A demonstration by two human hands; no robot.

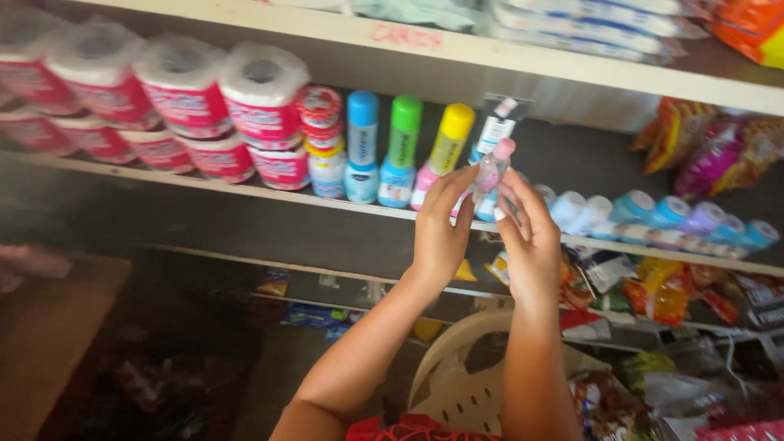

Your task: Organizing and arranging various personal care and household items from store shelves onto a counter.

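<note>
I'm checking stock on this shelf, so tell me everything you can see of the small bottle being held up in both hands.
The small bottle looks like clear plastic with a pale pink cap on top. It is held nearly upright, tilted slightly, in front of the middle shelf. The left hand pinches it from one side and the right hand from the other, fingertips covering its lower part. Its label and contents are too blurred to make out. It touches nothing else.

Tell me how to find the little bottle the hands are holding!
Find the long pale shelf with stacked toilet paper rolls in red wrappers on its left. Move right past the upright bottles with blue, green and yellow caps. There, both hands, left hand and right hand, hold up a small clear bottle with a pink cap, the only one lifted off the shelf.
</note>
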